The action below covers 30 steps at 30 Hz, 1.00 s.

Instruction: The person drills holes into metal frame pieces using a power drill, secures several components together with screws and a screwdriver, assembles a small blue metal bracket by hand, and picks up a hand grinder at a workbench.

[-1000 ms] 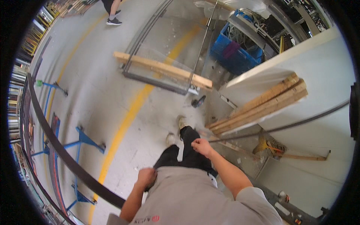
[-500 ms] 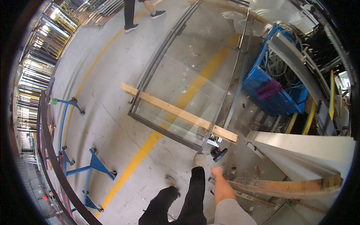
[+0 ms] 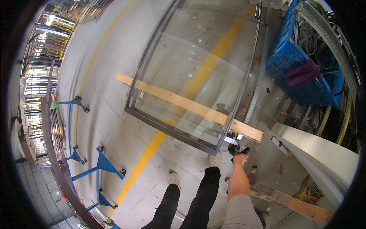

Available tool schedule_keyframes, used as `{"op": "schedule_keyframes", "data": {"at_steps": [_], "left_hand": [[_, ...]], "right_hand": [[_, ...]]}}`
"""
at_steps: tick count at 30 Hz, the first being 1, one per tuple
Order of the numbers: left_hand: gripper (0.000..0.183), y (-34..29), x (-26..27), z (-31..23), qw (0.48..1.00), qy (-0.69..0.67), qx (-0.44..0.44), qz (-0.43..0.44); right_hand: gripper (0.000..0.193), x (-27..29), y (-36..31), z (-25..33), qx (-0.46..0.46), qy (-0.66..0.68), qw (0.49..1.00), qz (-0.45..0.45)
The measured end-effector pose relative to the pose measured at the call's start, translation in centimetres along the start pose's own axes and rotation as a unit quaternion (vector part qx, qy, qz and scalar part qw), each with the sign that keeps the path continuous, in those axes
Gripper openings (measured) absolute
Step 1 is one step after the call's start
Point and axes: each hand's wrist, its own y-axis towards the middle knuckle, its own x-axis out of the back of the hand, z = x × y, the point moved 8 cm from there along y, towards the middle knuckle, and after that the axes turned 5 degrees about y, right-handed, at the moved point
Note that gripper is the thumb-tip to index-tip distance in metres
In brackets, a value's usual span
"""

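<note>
My right hand reaches down beside my right foot, its fingers closed round a black cordless drill. The drill is low, by the near right corner of a dark-framed glass panel. That panel lies flat, with a light wooden batten running crosswise under it and sticking out on both sides. A small pale metal piece shows between the drill and the frame corner. My left hand is out of the picture.
To the right stand a blue plastic crate with a purple cloth and a white panel. A wooden plank lies at lower right. On the left is a blue wheeled stand; racks of profiles line the far left.
My right hand has moved forward from short of the drill onto it. The view has shifted, and the person walking at the top is no longer in it.
</note>
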Motion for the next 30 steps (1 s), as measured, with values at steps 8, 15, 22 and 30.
{"op": "schedule_keyframes", "data": {"at_steps": [8, 15, 22, 30], "left_hand": [[0.036, 3.4, 2.4, -2.5, 0.999, 0.019, -0.021, 0.034], [0.04, 4.8, 0.9, -1.4, 0.997, -0.017, -0.073, 0.033], [0.021, 13.7, 3.4, -5.4, 0.956, 0.098, -0.252, -0.11], [0.041, 12.2, 26.9, -21.6, 0.907, -0.244, -0.321, -0.12]], "right_hand": [[0.056, 2.9, 2.8, -5.6, -0.026, 0.091, 0.995, 0.017], [0.064, 14.6, -14.3, -12.1, -0.013, 0.065, 0.998, -0.01], [0.071, 26.5, -29.0, -18.3, 0.097, -0.003, 0.991, 0.091], [0.058, 39.3, -55.9, 3.2, 0.415, -0.073, 0.904, 0.075]]}}
